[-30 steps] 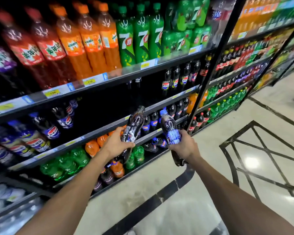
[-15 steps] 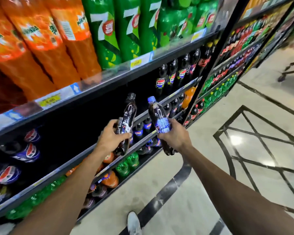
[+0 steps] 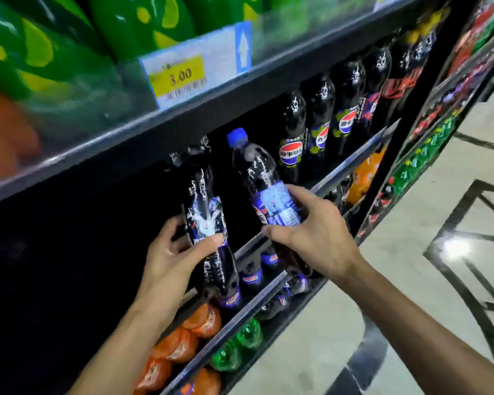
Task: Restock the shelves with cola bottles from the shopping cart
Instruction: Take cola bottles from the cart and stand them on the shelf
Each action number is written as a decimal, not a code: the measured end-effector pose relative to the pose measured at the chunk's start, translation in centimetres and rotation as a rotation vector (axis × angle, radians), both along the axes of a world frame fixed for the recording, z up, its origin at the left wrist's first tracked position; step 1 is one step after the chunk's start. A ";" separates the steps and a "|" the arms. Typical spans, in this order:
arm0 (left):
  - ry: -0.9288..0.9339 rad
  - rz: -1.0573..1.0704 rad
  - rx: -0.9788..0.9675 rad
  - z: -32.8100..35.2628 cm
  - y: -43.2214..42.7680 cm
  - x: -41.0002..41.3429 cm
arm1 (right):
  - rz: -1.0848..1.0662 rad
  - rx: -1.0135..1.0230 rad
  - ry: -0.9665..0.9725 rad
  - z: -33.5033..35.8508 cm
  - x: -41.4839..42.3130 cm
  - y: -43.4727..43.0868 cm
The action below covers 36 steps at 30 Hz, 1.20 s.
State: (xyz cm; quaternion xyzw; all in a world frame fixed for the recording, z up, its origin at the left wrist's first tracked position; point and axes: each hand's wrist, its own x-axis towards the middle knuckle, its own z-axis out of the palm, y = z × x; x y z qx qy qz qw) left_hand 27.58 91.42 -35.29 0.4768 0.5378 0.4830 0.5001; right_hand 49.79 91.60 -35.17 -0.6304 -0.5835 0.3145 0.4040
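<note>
We hold two cola bottles, one per hand, both in the air at the dark gap of the middle shelf (image 3: 351, 163), left of the stocked row.

Left hand (image 3: 169, 255): fingers curled round the black-cap bottle (image 3: 204, 192) at its label, thumb across the front. The label is black and white with blue, and its text is too blurred to read.

Right hand (image 3: 318, 235): fingers and thumb wrap the blue-cap bottle (image 3: 254, 166) at its blue label (image 3: 277, 206). There's fine print on it, unreadable.

Both bottles tilt, caps up and leaning left, bases hanging lower than the shelf's front rail. Neither stands on the shelf yet.

Around them:
- Right of the gap is a standing row of tall Pepsi bottles (image 3: 291, 149), globe logo with Chinese characters.
- The top shelf edge carries a yellow price tag (image 3: 180, 76) reading "3.00" and a blue arrow tag (image 3: 242, 47). Above it are big green bottles (image 3: 54, 47), brand not legible.
- The lower shelves hold small Pepsi bottles (image 3: 251, 277), orange soda bottles (image 3: 203, 320) and small green bottles (image 3: 248, 334).
- To the right is a pale polished floor (image 3: 411, 201) with dark inlay lines.
</note>
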 end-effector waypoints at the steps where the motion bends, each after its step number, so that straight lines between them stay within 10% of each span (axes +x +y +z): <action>1: -0.025 0.016 0.023 -0.1 0.4 0.3 | 0.022 0.027 0.069 -0.1 0.0 0.9; 13: 0.067 0.284 0.303 -3.6 10.2 1.0 | 0.059 0.209 0.314 -2.6 -4.0 12.5; 36: 0.301 0.148 0.336 -8.3 12.1 -2.8 | 0.218 0.120 -0.156 -3.7 -4.3 12.7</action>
